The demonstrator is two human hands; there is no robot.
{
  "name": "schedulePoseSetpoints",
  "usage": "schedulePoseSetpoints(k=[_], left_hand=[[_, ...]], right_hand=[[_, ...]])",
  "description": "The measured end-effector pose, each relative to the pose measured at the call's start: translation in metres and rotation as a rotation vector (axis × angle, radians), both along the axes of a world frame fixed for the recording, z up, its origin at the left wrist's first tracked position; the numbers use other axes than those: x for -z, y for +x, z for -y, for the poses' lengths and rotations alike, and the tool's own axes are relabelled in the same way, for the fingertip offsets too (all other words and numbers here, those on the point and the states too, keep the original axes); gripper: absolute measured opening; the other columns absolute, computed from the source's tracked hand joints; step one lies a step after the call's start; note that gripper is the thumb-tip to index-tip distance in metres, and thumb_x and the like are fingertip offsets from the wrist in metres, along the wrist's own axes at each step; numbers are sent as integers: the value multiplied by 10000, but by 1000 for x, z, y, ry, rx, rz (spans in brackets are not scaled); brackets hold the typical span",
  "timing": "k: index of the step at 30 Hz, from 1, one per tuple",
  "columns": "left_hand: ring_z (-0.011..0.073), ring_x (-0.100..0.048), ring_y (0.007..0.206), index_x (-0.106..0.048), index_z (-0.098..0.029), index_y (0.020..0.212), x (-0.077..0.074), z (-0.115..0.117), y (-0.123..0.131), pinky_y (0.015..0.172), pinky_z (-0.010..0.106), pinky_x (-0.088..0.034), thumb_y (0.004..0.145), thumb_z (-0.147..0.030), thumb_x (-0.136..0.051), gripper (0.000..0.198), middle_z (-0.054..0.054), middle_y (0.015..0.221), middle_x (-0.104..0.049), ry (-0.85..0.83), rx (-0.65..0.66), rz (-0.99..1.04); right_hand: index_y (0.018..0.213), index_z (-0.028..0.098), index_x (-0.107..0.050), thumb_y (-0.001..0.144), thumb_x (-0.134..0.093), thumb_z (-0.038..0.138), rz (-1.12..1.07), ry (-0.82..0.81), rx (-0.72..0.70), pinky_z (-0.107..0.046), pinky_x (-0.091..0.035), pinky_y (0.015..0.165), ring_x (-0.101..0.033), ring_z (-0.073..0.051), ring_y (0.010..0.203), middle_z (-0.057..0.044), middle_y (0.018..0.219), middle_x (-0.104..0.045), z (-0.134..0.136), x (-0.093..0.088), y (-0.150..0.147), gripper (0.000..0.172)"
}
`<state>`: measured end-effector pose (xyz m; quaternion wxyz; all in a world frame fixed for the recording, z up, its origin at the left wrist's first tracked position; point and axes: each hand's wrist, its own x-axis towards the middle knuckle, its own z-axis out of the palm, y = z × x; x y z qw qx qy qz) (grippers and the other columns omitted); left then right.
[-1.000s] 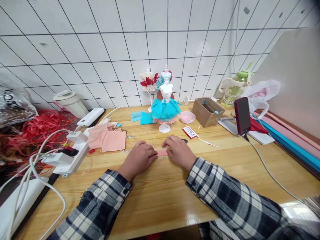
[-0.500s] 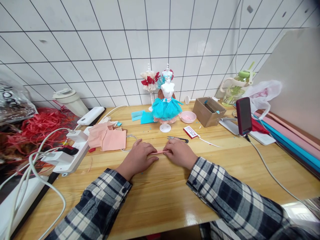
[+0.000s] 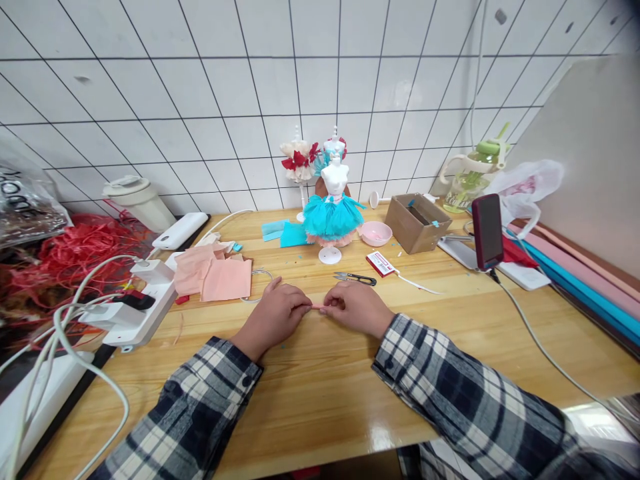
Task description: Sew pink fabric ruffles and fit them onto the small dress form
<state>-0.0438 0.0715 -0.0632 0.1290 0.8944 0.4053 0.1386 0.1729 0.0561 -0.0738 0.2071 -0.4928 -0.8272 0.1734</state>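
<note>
Between my hands runs a narrow pink paper strip [image 3: 317, 307], only a short piece of it showing. My left hand [image 3: 274, 313] pinches its left end, and my right hand [image 3: 356, 308] pinches the right end. Both hands are low over the wooden table [image 3: 320, 387]. Just behind my right hand lie black-handled thread snips [image 3: 356, 278]. Left of my left hand is a stack of pink crepe paper [image 3: 226, 280], with a thin wire ring [image 3: 260, 273] beside it. Farther back stands a small white dress form [image 3: 335, 179] in a turquoise paper skirt [image 3: 333, 217] with a pink underlayer.
Turquoise paper pieces [image 3: 294, 235], a pink bowl [image 3: 376, 233], a cardboard box [image 3: 417, 227] and a red-and-white packet [image 3: 381, 263] stand around the dress form. A phone [image 3: 487, 232] is propped at right. Cables and a power strip [image 3: 150, 307] crowd the left side.
My hands have drawn closer together along the pink strip, and less of it shows between them. The snips behind my right hand are more visible now.
</note>
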Motion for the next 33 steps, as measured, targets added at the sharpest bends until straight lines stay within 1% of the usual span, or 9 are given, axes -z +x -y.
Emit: schedulePoseSetpoints(k=[9, 11, 13, 16, 19, 21, 24, 28, 33], left_hand=[[215, -630, 918, -704, -241, 875, 2, -2, -2, 1069, 514, -248, 899, -264, -497, 210, 33, 897, -723, 18, -33, 88], [234, -615, 942, -694, -225, 901, -1, -3, -2, 1009, 465, -343, 879, -299, -538, 174, 58, 939, -714, 61, -126, 228], [244, -609, 929, -683, -206, 932, -5, -2, -2, 894, 396, -436, 822, -357, -624, 196, 79, 964, -698, 87, -314, 465], [195, -606, 719, -672, -182, 875, -8, 4, 3, 686, 313, -484, 735, -449, -711, 304, 52, 823, -674, -219, -510, 817], [181, -625, 718, -692, -160, 899, -4, 13, 13, 660, 293, -505, 698, -462, -747, 367, 54, 817, -683, -774, -396, 983], [193, -642, 816, -702, -162, 926, 0, 18, 19, 722, 301, -520, 678, -430, -774, 372, 67, 893, -700, -928, -345, 1062], [178, -637, 785, -707, -155, 834, 2, 21, 23, 725, 288, -514, 656, -397, -797, 313, 57, 850, -707, -889, -412, 1130], [171, -623, 708, -708, -140, 759, 0, 20, 22, 669, 272, -490, 651, -398, -794, 292, 50, 747, -704, -776, -472, 1033], [177, -626, 684, -711, -142, 752, 0, 17, 20, 640, 272, -475, 653, -434, -785, 318, 49, 733, -714, -696, -456, 974]], right_hand=[[823, 199, -669, 830, -661, 240, -80, 33, -13, -276, -384, 715, -579, -171, 831, -30, 838, -664, 2, -2, -1, 42], [818, 201, -656, 844, -629, 217, -153, -4, 73, -273, -372, 674, -568, -160, 755, -16, 776, -662, 0, -1, 0, 41], [819, 192, -637, 841, -613, 224, -339, -102, 179, -262, -369, 625, -552, -145, 675, -6, 729, -649, -4, 1, 0, 46], [813, 178, -597, 816, -623, 307, -759, -319, 237, -249, -390, 589, -550, -134, 621, 2, 694, -627, -8, 4, -1, 131], [807, 173, -587, 771, -662, 395, -986, -458, 195, -245, -398, 587, -546, -124, 604, 8, 680, -618, -5, 5, -9, 237], [800, 171, -601, 745, -690, 419, -1002, -477, 167, -244, -401, 588, -548, -121, 617, 6, 695, -619, -1, 5, -15, 270], [797, 174, -616, 749, -688, 439, -983, -482, 142, -236, -394, 551, -536, -117, 615, 1, 714, -617, 4, 3, -21, 280], [807, 175, -619, 776, -648, 496, -941, -536, 137, -230, -388, 484, -485, -101, 537, 5, 692, -597, 8, 2, -24, 324], [884, 165, -626, 708, -727, 478, -900, -553, 124, -233, -454, 514, -588, -144, 676, -41, 811, -663, 8, 1, -23, 373]])
